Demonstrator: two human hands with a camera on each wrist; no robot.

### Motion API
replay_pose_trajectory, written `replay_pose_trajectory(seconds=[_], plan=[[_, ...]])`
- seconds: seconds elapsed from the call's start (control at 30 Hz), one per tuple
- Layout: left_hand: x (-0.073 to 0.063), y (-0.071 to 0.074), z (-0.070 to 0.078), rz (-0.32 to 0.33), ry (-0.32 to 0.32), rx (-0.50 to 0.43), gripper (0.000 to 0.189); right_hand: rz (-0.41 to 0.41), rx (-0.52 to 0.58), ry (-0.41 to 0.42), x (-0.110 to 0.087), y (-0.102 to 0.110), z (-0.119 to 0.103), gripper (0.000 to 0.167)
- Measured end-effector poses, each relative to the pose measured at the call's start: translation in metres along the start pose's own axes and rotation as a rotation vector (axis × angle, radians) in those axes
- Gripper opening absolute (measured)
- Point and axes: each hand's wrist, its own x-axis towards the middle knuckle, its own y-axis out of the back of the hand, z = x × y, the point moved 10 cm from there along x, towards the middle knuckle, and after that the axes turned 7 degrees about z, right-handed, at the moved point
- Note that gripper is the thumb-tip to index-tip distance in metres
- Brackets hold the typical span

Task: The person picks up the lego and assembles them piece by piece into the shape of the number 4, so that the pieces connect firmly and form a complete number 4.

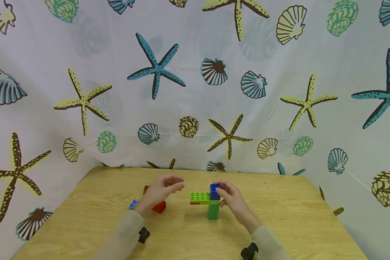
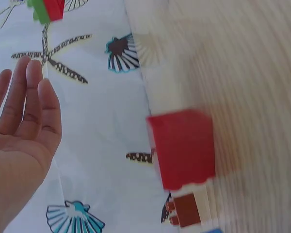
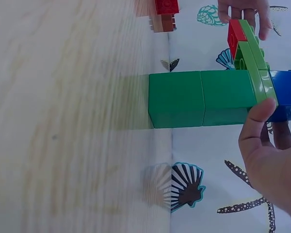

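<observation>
A tower stands on the table, its two green bricks [image 3: 203, 99] stacked below lime-green plates [image 1: 199, 198]. A blue brick [image 1: 215, 192] sits on top. The lime plates jut out leftward, with a small red piece [image 3: 236, 35] under their free end. My right hand [image 1: 233, 200] grips the tower at the blue brick, its thumb touching the lime plate's edge and other fingers behind the blue brick. To the left of the tower, my left hand [image 1: 162, 189] is raised with loosely bent fingers and holds nothing; the left wrist view shows its palm [image 2: 19, 150].
Left of the tower, under or beside the left forearm, lie a red brick [image 1: 159, 207], a brown brick [image 2: 186, 210] and a blue brick [image 1: 133, 204], partly hidden in the head view. The wooden table [image 1: 279, 216] ends at a patterned curtain [image 1: 188, 101].
</observation>
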Motion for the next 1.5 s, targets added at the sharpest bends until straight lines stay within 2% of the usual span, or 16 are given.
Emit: replay_pose_trajectory(seconds=[0.2, 0.33, 0.43, 0.6, 0.8, 0.9, 1.0, 1.2, 1.33, 1.5], plan=[[0.003, 0.026, -0.011, 0.006, 0.015, 0.018, 0.032, -0.004, -0.017, 0.010, 0.000, 0.000, -0.001, 0.038], [0.002, 0.038, -0.018, 0.001, 0.030, 0.025, 0.032, 0.000, -0.025, 0.011, 0.000, 0.000, -0.001, 0.035], [-0.001, 0.041, -0.023, -0.044, 0.021, 0.051, 0.030, -0.009, -0.038, 0.013, 0.000, -0.001, 0.000, 0.035], [-0.008, 0.043, -0.035, -0.169, 0.048, 0.077, 0.034, -0.033, -0.109, 0.039, 0.000, -0.003, 0.000, 0.034], [-0.011, 0.039, -0.047, -0.293, 0.020, 0.167, 0.041, -0.040, -0.138, 0.054, 0.001, -0.003, -0.001, 0.032], [-0.014, 0.033, -0.056, -0.330, 0.041, 0.195, 0.042, -0.056, -0.138, 0.067, 0.001, -0.005, 0.001, 0.032], [-0.016, 0.029, -0.061, -0.340, 0.082, 0.213, 0.044, -0.064, -0.127, 0.079, 0.001, -0.006, 0.002, 0.034], [-0.017, 0.024, -0.066, -0.344, 0.118, 0.253, 0.049, -0.060, -0.091, 0.065, 0.002, -0.005, 0.005, 0.050], [-0.017, 0.023, -0.072, -0.340, 0.164, 0.252, 0.050, -0.048, -0.103, 0.038, 0.003, -0.002, 0.008, 0.047], [-0.016, 0.023, -0.073, -0.324, 0.182, 0.273, 0.043, -0.039, -0.109, 0.023, 0.005, 0.000, 0.010, 0.048]])
